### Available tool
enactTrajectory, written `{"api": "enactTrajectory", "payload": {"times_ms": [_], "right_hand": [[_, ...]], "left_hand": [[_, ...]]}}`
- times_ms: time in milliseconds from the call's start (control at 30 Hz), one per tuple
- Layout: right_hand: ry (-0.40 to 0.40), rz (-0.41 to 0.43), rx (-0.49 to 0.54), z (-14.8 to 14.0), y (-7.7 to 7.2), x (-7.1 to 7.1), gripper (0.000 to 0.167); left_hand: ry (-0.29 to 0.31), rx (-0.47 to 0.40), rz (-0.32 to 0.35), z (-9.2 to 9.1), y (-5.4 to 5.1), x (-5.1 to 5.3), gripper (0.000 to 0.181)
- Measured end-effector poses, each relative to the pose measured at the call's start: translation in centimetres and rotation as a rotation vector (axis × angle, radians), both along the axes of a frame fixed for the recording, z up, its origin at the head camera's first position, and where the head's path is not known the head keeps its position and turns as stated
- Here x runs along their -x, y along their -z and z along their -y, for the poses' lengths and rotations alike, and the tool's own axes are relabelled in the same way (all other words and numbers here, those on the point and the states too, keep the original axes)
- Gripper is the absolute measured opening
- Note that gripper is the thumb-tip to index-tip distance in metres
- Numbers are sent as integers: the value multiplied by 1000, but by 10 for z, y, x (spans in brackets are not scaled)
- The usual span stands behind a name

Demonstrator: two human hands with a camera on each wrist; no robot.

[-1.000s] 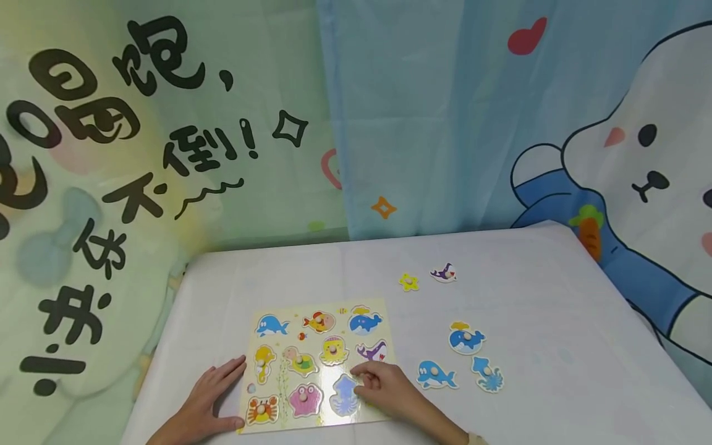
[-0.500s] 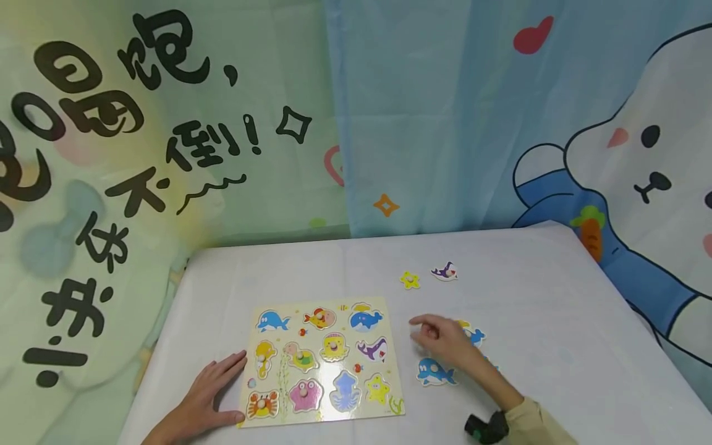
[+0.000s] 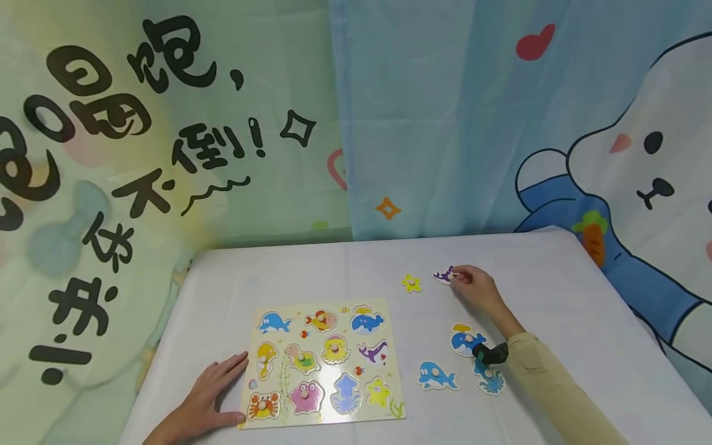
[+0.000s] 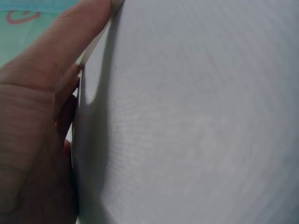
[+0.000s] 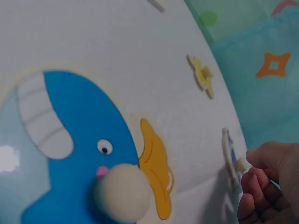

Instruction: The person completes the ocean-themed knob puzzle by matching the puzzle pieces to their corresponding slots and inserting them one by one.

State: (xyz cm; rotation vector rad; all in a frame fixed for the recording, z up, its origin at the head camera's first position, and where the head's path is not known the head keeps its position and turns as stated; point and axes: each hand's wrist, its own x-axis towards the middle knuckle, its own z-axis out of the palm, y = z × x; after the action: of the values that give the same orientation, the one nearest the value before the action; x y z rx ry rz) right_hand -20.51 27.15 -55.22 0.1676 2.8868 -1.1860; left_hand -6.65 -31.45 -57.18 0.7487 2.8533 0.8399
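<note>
The puzzle board [image 3: 326, 372] is touched by the straight-fingered left hand [image 3: 203, 395]. Beyond it, the right hand [image 3: 477, 288] is curled at the purple whale piece [image 3: 442, 276], pinch not discernible. Presumably light and stiff, this is best lifted by its knob [image 5: 240, 164].

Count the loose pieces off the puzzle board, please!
5. At the far side are the starfish and, at the right hand, the purple whale; right of the puzzle board lie the spouting whale, squid and spoutless whale. The right sleeve may hide more.
</note>
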Motion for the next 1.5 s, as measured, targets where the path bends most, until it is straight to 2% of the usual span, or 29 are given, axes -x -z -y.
{"api": "enactTrajectory", "payload": {"times_ms": [233, 567, 833, 1000, 1200, 1333, 1400, 1500], "right_hand": [[10, 31, 1, -1, 9, 11, 32], [9, 71, 10, -1, 10, 18, 31], [8, 98, 15, -1, 6, 17, 33], [-11, 76, 0, -2, 5, 18, 31], [-14, 72, -20, 0, 2, 18, 29], [-16, 87, 5, 16, -7, 6, 30], [-46, 58, 20, 31, -12, -6, 28], [-120, 3, 40, 63, -18, -33, 24]], "left_hand": [[-1, 5, 6, -2, -1, -1, 91], [-17, 29, 13, -2, -2, 1, 92], [-13, 22, 9, -2, -3, -1, 92], [-13, 23, 1, -2, -3, -1, 92], [-17, 13, 24, -2, -2, 0, 92], [-22, 10, 32, -1, -1, 1, 93], [-25, 14, 35, -1, 0, 1, 94], [-25, 14, 38, 0, 0, 1, 93]]}}
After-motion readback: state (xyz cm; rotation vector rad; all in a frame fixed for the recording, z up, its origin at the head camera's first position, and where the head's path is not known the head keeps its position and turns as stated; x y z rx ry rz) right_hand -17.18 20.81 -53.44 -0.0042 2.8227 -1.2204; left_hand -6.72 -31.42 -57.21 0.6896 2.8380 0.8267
